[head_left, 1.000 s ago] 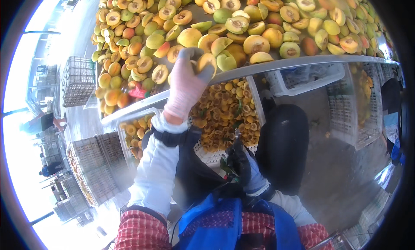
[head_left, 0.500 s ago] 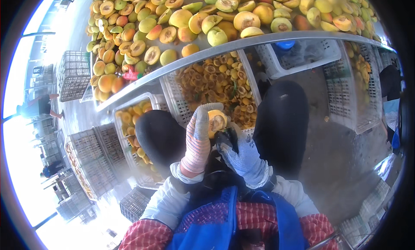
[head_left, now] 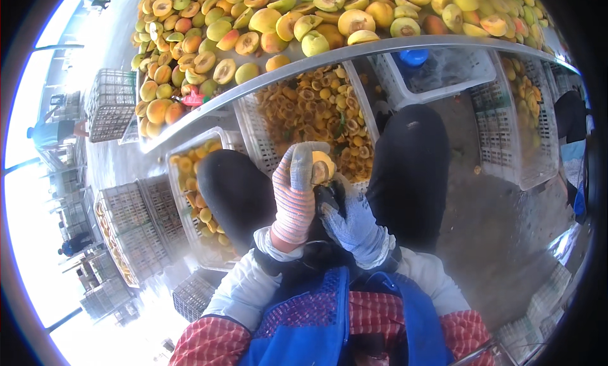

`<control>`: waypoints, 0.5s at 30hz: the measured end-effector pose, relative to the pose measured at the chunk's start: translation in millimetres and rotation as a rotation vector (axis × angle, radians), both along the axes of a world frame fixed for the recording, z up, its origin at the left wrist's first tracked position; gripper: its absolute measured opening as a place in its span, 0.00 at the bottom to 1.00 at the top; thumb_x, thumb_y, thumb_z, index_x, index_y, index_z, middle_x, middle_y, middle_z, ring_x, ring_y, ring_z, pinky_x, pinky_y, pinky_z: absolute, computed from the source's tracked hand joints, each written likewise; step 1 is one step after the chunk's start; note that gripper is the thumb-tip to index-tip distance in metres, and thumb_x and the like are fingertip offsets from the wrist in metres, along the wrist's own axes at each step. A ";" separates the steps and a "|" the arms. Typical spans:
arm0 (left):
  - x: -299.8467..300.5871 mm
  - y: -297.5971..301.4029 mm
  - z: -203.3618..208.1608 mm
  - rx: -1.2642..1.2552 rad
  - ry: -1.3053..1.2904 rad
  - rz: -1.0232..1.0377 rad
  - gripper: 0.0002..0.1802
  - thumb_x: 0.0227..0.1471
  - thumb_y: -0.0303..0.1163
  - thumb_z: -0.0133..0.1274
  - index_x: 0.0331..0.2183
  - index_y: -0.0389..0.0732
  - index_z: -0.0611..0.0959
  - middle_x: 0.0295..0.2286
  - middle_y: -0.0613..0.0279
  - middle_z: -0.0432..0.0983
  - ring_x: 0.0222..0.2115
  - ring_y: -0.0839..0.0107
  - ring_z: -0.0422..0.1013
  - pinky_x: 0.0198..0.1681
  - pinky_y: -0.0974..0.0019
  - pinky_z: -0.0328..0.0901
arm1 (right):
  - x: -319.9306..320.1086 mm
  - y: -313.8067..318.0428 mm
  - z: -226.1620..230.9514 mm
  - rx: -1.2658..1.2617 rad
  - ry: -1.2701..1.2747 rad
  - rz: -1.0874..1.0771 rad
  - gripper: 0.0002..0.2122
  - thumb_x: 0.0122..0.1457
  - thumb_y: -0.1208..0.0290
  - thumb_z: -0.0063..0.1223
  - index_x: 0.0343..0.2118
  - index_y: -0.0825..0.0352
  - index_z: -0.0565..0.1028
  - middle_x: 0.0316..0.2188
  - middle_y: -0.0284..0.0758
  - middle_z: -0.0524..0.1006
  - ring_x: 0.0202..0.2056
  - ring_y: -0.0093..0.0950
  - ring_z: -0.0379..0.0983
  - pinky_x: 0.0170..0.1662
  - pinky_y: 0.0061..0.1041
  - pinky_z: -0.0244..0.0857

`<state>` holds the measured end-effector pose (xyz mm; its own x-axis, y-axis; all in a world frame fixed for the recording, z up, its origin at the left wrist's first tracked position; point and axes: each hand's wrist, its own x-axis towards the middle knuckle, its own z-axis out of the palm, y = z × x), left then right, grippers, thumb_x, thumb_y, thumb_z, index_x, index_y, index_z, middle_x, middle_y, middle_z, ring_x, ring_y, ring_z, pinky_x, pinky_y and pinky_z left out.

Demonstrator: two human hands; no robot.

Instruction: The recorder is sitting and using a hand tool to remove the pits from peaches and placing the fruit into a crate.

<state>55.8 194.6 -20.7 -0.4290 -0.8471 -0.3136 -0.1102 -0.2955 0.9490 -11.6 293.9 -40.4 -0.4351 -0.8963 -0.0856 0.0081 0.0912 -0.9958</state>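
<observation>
My left hand (head_left: 295, 192), in a pale glove with orange-striped palm, is closed round a peach half (head_left: 322, 169). The yellow-orange cut face, brown at its centre, is turned up. Close against the fruit's lower right side is my right hand (head_left: 356, 223), in a bluish-white glove. Its fingers are bent round something dark (head_left: 330, 197) whose kind I cannot make out. Both hands are between my knees, over the near end of a white crate (head_left: 249, 126) of small brownish-yellow fruit pieces.
A metal-edged table (head_left: 288, 70) heaped with halved peaches (head_left: 266, 21) spans the far side. A red-handled thing (head_left: 194, 99) lies among them. White crates of fruit stand left (head_left: 220, 259) and right (head_left: 518, 166); another crate (head_left: 415, 103) has a blue object (head_left: 414, 57). A person (head_left: 54, 132) is far left.
The peach half has moved slightly up and right, and its cut face has turned somewhat. My left fingers wrap farther over it. The view has shifted a little.
</observation>
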 end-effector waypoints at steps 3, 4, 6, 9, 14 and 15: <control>0.7 -2.6 2.6 0.009 -0.008 -0.092 0.21 0.60 0.44 0.43 0.36 0.36 0.81 0.27 0.64 0.75 0.29 0.79 0.68 0.35 0.74 0.63 | 0.1 5.1 -1.1 0.028 -0.188 0.055 0.17 0.58 0.67 0.51 0.47 0.71 0.65 0.29 0.41 0.75 0.29 0.34 0.74 0.33 0.30 0.66; 0.6 -3.7 3.4 0.008 -0.006 -0.145 0.21 0.59 0.44 0.43 0.35 0.36 0.81 0.27 0.64 0.75 0.29 0.79 0.68 0.35 0.74 0.63 | 1.6 7.8 -3.4 0.027 -0.189 0.056 0.17 0.58 0.67 0.51 0.47 0.71 0.65 0.29 0.41 0.75 0.29 0.34 0.74 0.33 0.30 0.66; 2.1 -9.5 1.8 -0.019 -0.014 -0.178 0.22 0.60 0.46 0.45 0.35 0.35 0.81 0.27 0.63 0.77 0.28 0.77 0.72 0.34 0.73 0.67 | 7.6 13.1 -13.6 -0.050 -0.636 0.052 0.17 0.59 0.68 0.50 0.49 0.70 0.65 0.32 0.34 0.75 0.29 0.26 0.71 0.33 0.25 0.65; 3.4 -14.2 5.1 0.008 -0.044 -0.317 0.23 0.59 0.48 0.45 0.34 0.35 0.81 0.26 0.63 0.76 0.27 0.77 0.71 0.33 0.74 0.65 | 20.6 20.9 -25.4 -0.114 -1.019 0.000 0.17 0.60 0.64 0.51 0.48 0.66 0.66 0.33 0.30 0.73 0.27 0.22 0.69 0.31 0.21 0.64; 6.2 -14.3 3.4 0.117 0.008 -0.390 0.23 0.59 0.49 0.43 0.34 0.38 0.81 0.27 0.65 0.75 0.28 0.79 0.68 0.35 0.74 0.63 | 6.7 17.0 -14.3 -0.125 -1.624 0.360 0.18 0.62 0.50 0.44 0.43 0.62 0.66 0.28 0.29 0.70 0.23 0.19 0.63 0.23 0.19 0.58; 5.9 -11.9 0.8 0.337 0.099 -0.307 0.25 0.58 0.51 0.45 0.34 0.36 0.79 0.26 0.63 0.75 0.27 0.76 0.70 0.34 0.73 0.65 | 7.1 14.4 -18.9 -0.232 -1.854 0.505 0.19 0.62 0.48 0.42 0.42 0.62 0.66 0.26 0.29 0.69 0.21 0.19 0.63 0.22 0.20 0.57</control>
